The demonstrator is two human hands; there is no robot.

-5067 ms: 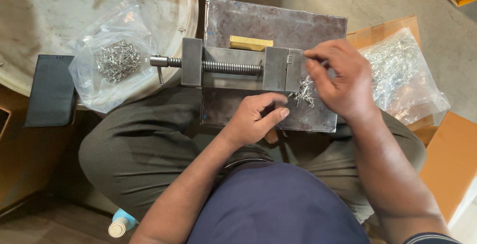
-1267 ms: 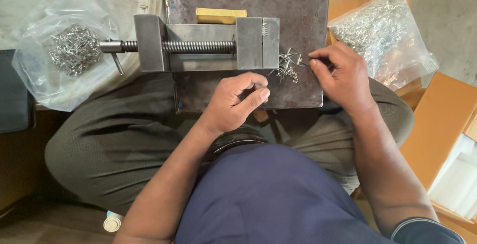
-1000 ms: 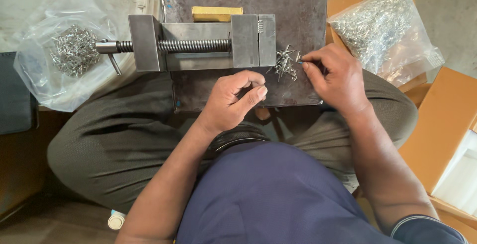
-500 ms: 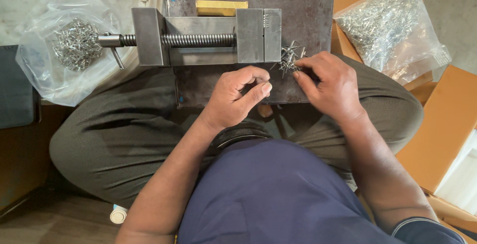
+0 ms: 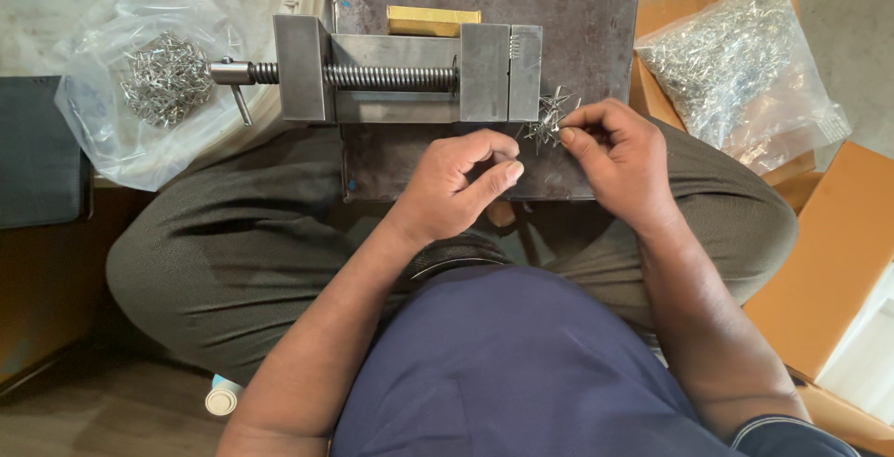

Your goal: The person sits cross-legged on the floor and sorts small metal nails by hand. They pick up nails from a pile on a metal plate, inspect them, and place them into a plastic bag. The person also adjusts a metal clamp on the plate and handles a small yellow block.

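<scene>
A grey steel vise (image 5: 410,71) lies on a dark metal plate (image 5: 577,1) across my lap. Beside its right jaw sits a small heap of thin metal pins (image 5: 549,117). My right hand (image 5: 619,164) pinches at this heap with thumb and forefinger. My left hand (image 5: 461,182) hovers just below the vise, fingers curled, thumb and forefinger pressed together on something too small to make out. A yellow brass block (image 5: 433,20) rests behind the vise.
A clear bag of metal pins (image 5: 736,61) lies on a cardboard box (image 5: 838,252) at the right. Another clear bag with a clump of metal clips (image 5: 168,80) lies at the left, next to a black pad (image 5: 42,150). A small bottle cap (image 5: 222,399) shows by my left thigh.
My right hand has drawn in toward the pin heap beside the vise jaw, and my left hand has shifted slightly. The view has drifted a little.
</scene>
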